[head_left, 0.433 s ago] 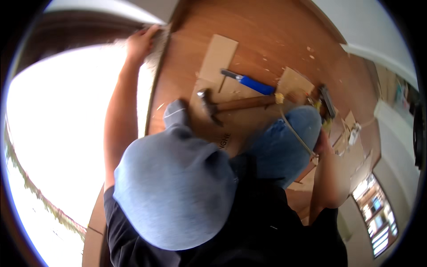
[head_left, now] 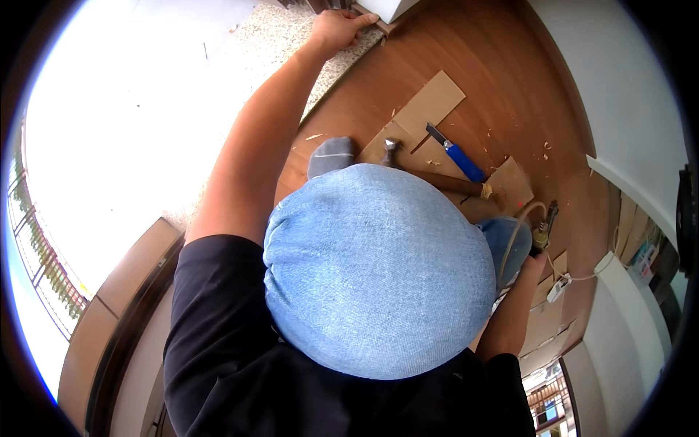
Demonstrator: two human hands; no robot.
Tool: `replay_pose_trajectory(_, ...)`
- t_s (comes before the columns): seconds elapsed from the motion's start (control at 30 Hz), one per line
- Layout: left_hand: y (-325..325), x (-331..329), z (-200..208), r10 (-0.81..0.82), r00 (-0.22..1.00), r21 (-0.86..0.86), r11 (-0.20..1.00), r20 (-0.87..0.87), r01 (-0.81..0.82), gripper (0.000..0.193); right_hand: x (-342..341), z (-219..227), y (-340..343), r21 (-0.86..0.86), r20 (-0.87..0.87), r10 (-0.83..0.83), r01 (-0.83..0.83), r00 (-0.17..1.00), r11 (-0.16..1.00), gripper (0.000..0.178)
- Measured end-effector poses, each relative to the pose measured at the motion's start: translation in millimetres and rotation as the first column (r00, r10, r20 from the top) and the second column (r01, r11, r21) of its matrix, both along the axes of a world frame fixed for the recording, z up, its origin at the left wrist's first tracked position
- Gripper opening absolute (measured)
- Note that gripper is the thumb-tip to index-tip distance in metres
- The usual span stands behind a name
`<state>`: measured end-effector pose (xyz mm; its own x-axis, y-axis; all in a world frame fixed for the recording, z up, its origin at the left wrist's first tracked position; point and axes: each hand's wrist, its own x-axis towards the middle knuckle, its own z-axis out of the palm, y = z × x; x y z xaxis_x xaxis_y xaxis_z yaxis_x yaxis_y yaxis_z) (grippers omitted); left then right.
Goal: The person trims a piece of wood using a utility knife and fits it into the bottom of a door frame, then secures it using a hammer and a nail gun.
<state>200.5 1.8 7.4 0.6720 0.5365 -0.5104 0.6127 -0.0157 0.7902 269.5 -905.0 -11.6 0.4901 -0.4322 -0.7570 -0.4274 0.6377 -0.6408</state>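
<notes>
Hands spread wide over a wooden floor: my left hand reaches far forward, and my right hand stays low, near my body. The left lies at the corner where speckled stone meets the floor; its thumb is stretched over the brown trim at the foot of a white wall, and its other fingers are bent. I cannot tell whether it grips the trim or only presses on it. The right is closed on the dark lower end of a tool with a yellowish part, its fingers largely hidden; the tool points forward from it. A pale tube loops just beside that hand, on its left. Between my hands, cardboard lies on the floor, bearing a blue knife, its blade end turned toward the left hand, and a hammer whose head is partly covered by my denim knee. My grey sock shows below the left hand, beside the cardboard. Wood shavings are scattered ahead of the right hand, and a white block with a cord lies to its right.
</notes>
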Motion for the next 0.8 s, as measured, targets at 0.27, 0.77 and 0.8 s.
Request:
replay_pose_trajectory(0.27, 20, -24, -6, -0.055, 0.998, -0.071, 0.996, -0.029, 0.053, 0.051, 49, 166, 181, -0.219, -0.026, 0.716, -0.703, 0.697, 0.676, 0.038)
replay_pose_trajectory(0.77, 20, -4, 10, -0.252, 0.968, -0.037, 0.967, 0.011, 0.252, 0.047, -114, 151, 680, -0.365, -0.664, 0.453, -0.272, -0.594, -0.891, 0.089)
replay_pose_trajectory(0.8, 19, -4, 11, -0.27, 0.963, -0.026, 0.962, 0.003, 0.27, 0.048, -122, 137, 686, -0.429, -0.686, 0.483, -0.233, -0.545, -0.873, 0.089)
